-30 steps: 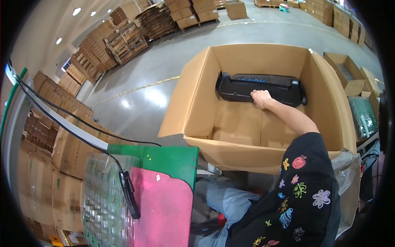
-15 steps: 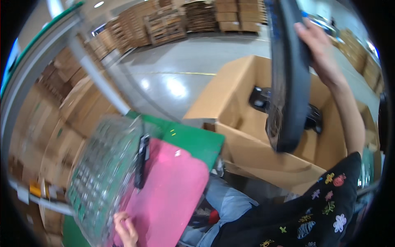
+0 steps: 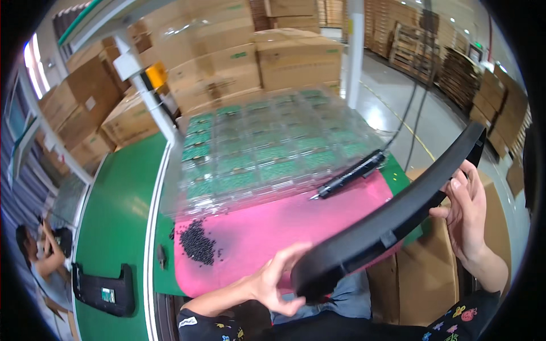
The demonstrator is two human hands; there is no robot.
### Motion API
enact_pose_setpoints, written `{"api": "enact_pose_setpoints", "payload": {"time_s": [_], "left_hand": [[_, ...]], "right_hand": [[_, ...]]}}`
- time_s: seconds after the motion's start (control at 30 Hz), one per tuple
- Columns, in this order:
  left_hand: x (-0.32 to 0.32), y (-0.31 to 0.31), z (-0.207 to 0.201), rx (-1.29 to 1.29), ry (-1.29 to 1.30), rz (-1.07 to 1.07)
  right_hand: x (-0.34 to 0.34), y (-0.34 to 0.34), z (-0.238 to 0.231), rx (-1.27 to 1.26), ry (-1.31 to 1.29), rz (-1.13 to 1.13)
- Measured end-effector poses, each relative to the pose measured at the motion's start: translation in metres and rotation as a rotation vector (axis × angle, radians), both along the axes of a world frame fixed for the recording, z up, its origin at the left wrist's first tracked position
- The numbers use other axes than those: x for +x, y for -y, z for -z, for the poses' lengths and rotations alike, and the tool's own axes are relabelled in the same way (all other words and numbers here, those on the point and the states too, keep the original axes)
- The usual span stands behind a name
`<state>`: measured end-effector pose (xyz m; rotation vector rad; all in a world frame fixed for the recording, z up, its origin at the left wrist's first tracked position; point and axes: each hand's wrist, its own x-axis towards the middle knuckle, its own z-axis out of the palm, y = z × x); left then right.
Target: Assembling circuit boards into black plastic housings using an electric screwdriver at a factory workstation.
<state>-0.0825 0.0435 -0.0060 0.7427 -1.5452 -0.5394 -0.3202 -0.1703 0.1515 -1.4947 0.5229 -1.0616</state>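
Black plastic panel (image 3: 364, 236) is held aslant above the near right part of the pink mat (image 3: 256, 230), one end low and close to the person, the other raised to the right. Curled round the low end are the left hand's (image 3: 273, 284) fingers, with the thumb set apart from them. Farther up, the right hand (image 3: 469, 219) pinches the panel's edge between thumb and bent fingers. On the mat lies a scattered heap of small black pieces (image 3: 197, 243); near its far edge rests a black power screwdriver (image 3: 352, 175). Behind stand clear plastic trays (image 3: 273, 184) holding green circuit boards (image 3: 199, 136). To the left, a second panel (image 3: 122, 298) lies on a green table (image 3: 114, 199), and another person (image 3: 48, 273) is beyond it.
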Motion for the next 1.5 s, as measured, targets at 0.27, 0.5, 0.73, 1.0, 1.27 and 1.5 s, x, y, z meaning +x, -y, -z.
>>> {"api": "enact_pose_setpoints", "payload": {"time_s": [0.27, 0.5, 0.73, 1.0, 1.27, 1.5], "left_hand": [[0.043, 0.000, 0.008, 0.656, -0.926, -0.064], [0.075, -0.012, -0.040, 1.246, -0.108, -0.264], [0.071, 0.001, -0.020, 0.731, 0.756, -1.005], [0.101, 0.053, 0.012, 0.403, 0.894, -0.725], [0.099, 0.040, 0.015, 0.492, 0.722, -0.665], [0.101, 0.037, 0.004, 0.579, 0.656, -0.629]], "right_hand": [[0.047, 0.016, 0.048, -1.615, -1.019, -0.639], [0.067, 0.034, 0.114, -1.708, -0.734, -0.775], [0.170, 0.008, 0.072, -1.484, -0.650, -0.815], [0.390, -0.045, 0.111, -1.250, -0.451, -0.498], [0.472, -0.069, 0.149, -1.088, -0.731, -0.459], [0.474, -0.064, 0.157, -1.324, -0.534, -0.503]]}}
